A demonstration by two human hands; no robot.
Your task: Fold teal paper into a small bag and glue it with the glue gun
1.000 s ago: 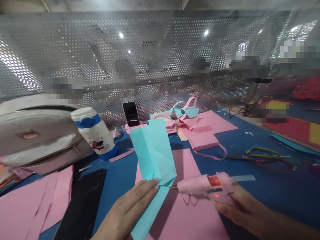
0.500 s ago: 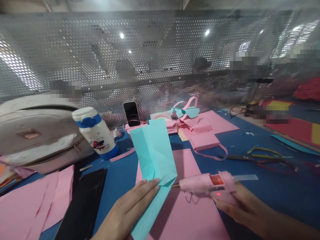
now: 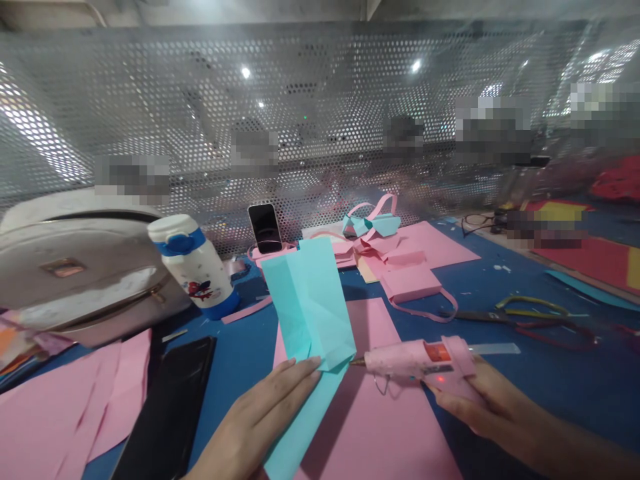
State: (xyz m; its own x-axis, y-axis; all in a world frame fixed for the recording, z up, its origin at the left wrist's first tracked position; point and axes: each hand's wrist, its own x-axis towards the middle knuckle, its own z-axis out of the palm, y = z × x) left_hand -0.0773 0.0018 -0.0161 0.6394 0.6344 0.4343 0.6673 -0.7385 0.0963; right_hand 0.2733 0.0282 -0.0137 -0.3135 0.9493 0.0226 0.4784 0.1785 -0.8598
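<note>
Left fingers [image 3: 295, 375]: I grip the blue paper [image 3: 326, 300]; it rises ahead of them.
Right fingers [image 3: 457, 405]: I grasp the glue gun [image 3: 407, 361].
Nozzle [image 3: 359, 362]: at the paper's fold, right of my left fingers.

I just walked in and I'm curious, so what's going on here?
A person's left hand rests on a folded turquoise paper. The right hand grips a pink glue gun, its nozzle right by the paper's folded edge. A pink sheet lies beneath, and scissors lie off to the right.
</note>
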